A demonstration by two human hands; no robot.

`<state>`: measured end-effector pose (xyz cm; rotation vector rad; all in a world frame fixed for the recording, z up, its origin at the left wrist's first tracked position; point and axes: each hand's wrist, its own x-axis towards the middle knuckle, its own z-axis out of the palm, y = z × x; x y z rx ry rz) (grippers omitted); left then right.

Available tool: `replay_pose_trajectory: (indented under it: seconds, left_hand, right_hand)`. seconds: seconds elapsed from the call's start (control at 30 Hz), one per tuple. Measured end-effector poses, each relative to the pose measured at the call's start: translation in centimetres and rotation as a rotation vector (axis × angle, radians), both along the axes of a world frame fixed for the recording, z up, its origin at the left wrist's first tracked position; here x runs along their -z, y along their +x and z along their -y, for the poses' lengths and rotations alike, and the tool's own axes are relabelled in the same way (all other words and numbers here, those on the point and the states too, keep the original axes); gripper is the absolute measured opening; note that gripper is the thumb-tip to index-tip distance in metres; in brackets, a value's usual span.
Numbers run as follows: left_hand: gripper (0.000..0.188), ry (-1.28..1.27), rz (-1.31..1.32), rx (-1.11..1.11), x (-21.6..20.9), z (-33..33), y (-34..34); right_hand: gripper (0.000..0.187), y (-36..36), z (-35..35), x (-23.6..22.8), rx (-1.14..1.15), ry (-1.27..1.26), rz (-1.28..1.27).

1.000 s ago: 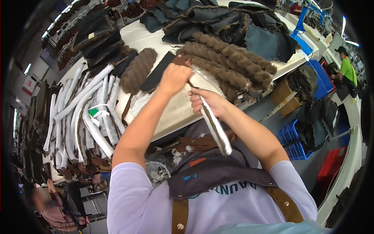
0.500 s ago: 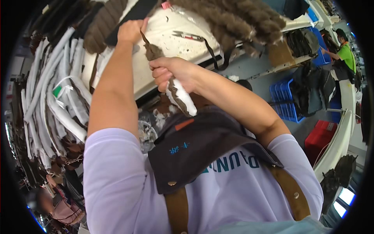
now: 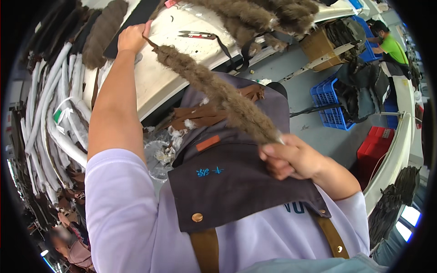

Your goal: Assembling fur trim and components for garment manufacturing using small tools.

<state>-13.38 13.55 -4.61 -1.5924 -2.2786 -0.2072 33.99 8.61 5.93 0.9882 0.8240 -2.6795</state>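
The left hand (image 3: 133,39) grips the thin tail of a brown fur strip (image 3: 218,93), its fingers mostly hidden; the strip slants across to the blurred right hand (image 3: 296,157), which clasps the other end, tip indistinct.

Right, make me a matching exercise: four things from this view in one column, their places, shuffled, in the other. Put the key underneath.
1. fur strip
2. snips
3. white rolls
4. blue basket

A. lying on the white table
B. at the picture's right
C. stretched between left hand and right hand
D. massed at the picture's left

Pairs: 1-C, 2-A, 3-D, 4-B
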Motion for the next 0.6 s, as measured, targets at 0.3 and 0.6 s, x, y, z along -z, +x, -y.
replay_pose_trajectory:
  seconds: [0.3,0.6]
  left_hand:
    - [0.034,-0.038,0.003,0.040,-1.8,0.9,1.1]
    - [0.089,-0.041,0.066,0.555,-10.0,7.8,16.4]
  right_hand:
    - [0.025,3.4,-1.6,1.0,-0.008,0.193,-0.038]
    - [0.018,-2.6,-3.8,2.8,-0.117,0.786,-0.215]
